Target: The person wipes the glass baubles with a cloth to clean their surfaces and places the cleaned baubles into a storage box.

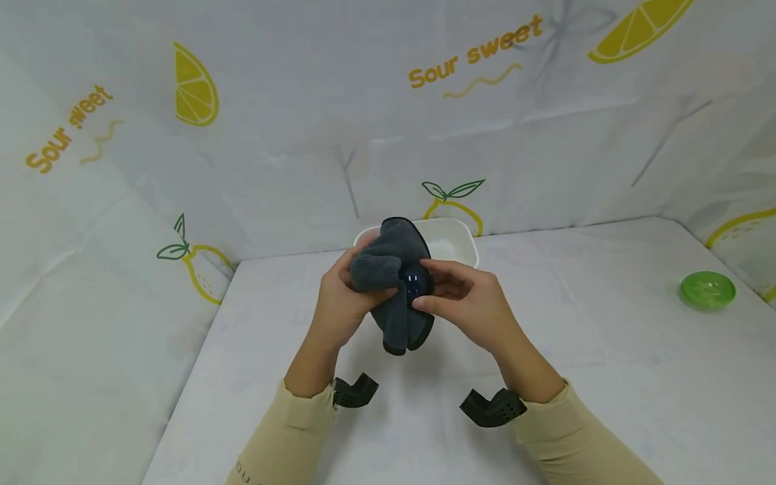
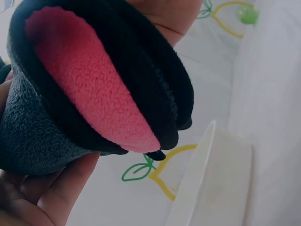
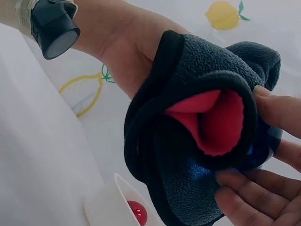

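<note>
Left hand [image 1: 339, 303] & right hand [image 1: 469, 303] are both gripping grey cloth [image 1: 394, 296] wrapping, prob., a dark ball [image 1: 417, 283], over the worktop [image 1: 606, 377], cloth hanging vertical.

A white tub [image 1: 463, 242] is sitting on the bench [image 1: 606, 377] toward its back edge, with a red ball [image 3: 137, 210] lying inside it. Well to the right of the tub, a green bowl [image 1: 707, 289] is resting near the lemon-printed backdrop [image 1: 364, 101].
</note>
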Available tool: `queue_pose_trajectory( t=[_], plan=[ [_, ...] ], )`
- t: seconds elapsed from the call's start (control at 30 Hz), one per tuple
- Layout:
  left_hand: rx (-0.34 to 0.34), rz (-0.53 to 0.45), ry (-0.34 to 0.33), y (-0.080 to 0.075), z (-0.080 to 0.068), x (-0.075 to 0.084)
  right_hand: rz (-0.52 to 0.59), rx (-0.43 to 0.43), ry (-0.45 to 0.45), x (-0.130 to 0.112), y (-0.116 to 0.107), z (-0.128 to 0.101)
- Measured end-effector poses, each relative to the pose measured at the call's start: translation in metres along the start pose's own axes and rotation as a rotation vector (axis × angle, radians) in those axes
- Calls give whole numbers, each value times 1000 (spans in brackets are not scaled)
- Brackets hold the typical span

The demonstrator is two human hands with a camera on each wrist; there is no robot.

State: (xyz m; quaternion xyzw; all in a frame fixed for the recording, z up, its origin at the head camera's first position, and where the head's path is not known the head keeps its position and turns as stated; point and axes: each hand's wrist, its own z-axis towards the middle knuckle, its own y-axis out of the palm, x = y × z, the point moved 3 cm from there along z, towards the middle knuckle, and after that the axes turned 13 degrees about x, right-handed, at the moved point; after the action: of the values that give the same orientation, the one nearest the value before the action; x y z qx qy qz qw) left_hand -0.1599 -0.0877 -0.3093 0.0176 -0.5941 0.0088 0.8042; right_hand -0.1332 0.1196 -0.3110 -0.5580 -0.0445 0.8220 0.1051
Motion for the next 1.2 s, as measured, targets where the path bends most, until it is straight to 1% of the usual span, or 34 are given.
queue_pose_trajectory(
  t=[0.03,0.17,0.27,0.33,0.4,0.47,0.53,0.67,0.7,0.77,0.8,0.87,1.03,1.1,1.2],
  plan=[
    [6,4,-24,0,0,0,6,4,1,0,0,0],
    [21,43,-82,1,0,-2,22,21,-17,-1,0,-1],
    [2,42,-114,1,0,-3,39,31,-41,-3,0,-1],
    [-7,58,-126,0,-1,-4,50,31,-55,-4,0,-2],
    [-13,78,-127,-1,-1,-4,55,30,-67,-4,0,-2],
    [-12,111,-112,-2,-1,-3,62,27,-98,-4,1,-2],
    [-14,136,-96,-3,-1,-1,59,34,-160,-5,1,-3],
    [-26,169,-71,-3,-1,1,36,68,-316,-9,0,-3],
    [-30,172,-67,-3,-1,2,29,77,-339,-9,-1,-3],
    [-37,174,-62,-2,-1,2,20,86,-355,-10,-2,-3],
    [-39,175,-59,-2,-1,2,14,88,-349,-10,-2,-3],
    [-39,181,-57,-2,-1,1,0,91,-300,-9,-3,-3],
    [-52,188,-53,0,-2,-2,-44,103,-90,-5,-6,-1],
    [-58,184,-50,1,-2,-2,-57,95,-13,-3,-7,0],
    [-50,193,-41,1,-2,-3,-63,58,59,-3,-5,2]
  ],
)
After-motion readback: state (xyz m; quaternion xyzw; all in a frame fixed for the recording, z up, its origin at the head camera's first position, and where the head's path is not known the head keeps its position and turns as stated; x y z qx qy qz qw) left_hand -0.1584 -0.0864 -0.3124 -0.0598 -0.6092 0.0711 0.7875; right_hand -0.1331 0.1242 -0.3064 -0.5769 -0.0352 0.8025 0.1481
